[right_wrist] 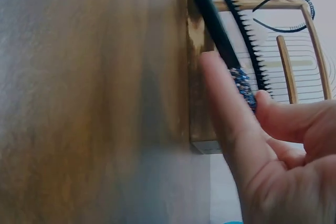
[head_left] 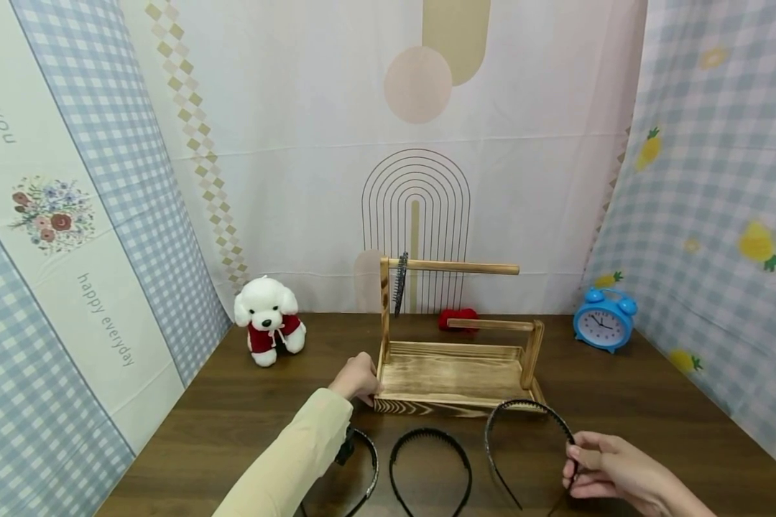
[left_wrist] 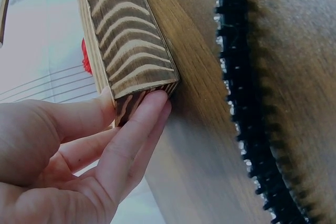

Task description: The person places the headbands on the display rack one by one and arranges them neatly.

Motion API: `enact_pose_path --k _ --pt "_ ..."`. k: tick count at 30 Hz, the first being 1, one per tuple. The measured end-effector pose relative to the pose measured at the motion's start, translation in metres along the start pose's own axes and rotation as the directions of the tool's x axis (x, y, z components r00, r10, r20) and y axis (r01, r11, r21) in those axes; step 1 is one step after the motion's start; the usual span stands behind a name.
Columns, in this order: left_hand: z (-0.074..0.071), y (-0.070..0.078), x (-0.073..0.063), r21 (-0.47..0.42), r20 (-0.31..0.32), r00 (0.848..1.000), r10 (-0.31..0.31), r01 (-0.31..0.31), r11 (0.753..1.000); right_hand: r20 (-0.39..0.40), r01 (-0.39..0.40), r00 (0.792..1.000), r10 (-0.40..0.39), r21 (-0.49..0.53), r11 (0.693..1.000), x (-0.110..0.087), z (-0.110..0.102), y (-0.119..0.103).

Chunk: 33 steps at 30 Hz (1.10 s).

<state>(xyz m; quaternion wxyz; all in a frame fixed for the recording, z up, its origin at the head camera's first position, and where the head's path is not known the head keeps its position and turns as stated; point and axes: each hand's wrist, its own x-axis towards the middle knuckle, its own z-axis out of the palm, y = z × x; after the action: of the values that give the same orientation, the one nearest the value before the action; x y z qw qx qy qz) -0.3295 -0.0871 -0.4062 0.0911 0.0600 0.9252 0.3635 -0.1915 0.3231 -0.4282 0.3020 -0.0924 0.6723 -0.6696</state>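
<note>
At the left end of a wooden rack [head_left: 453, 377], my left hand [head_left: 357, 377] grips the tray's corner, thumb at the rim and fingertips against the end face [left_wrist: 144, 100]. My right hand [head_left: 611, 467] pinches a black toothed headband [head_left: 522, 403] by one side, holding it arch up in front of the rack's right end. Glittery stones [right_wrist: 242, 85] show on this band in the right wrist view. One dark headband [head_left: 400, 283] hangs near the post on the rack's upper bar [head_left: 465, 267]. The lower bar [head_left: 488, 324] carries nothing.
On the table in front of the rack lie a black headband [head_left: 430, 432] and another with shiny trim [head_left: 376, 467], partly behind my left sleeve. A white toy dog [head_left: 266, 319] sits back left, a blue alarm clock [head_left: 603, 321] back right. Something red [head_left: 453, 316] lies behind the rack.
</note>
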Motion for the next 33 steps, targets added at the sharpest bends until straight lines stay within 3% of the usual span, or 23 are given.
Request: enact_pose_path --k 6,11,20,24,28,33 --pt "0.001 -0.001 0.001 0.012 -0.005 1.0 0.008 -0.008 1.0 -0.052 0.078 0.996 -0.079 -0.027 0.997 0.002 0.001 -0.009" --pt "0.002 0.001 -0.001 0.004 -0.005 1.0 0.025 -0.025 1.0 -0.131 0.097 0.987 -0.099 -0.019 0.995 0.003 0.004 -0.013" --pt "0.004 -0.002 0.006 -0.009 0.007 1.0 0.006 -0.006 1.0 -0.278 0.173 0.947 -0.162 0.014 0.985 0.005 0.013 -0.025" --pt "0.004 -0.003 0.01 -0.013 0.021 1.0 -0.005 0.005 1.0 -0.375 0.213 0.905 -0.202 -0.011 0.977 0.006 0.018 -0.032" --pt "0.003 -0.001 0.009 -0.01 0.021 1.0 -0.019 0.019 1.0 -0.468 0.285 0.841 -0.271 -0.043 0.957 0.01 0.023 -0.037" --pt "0.003 0.0 0.006 -0.018 0.016 1.0 -0.018 0.018 1.0 -0.529 0.372 0.773 -0.349 -0.066 0.926 0.017 0.025 -0.044"
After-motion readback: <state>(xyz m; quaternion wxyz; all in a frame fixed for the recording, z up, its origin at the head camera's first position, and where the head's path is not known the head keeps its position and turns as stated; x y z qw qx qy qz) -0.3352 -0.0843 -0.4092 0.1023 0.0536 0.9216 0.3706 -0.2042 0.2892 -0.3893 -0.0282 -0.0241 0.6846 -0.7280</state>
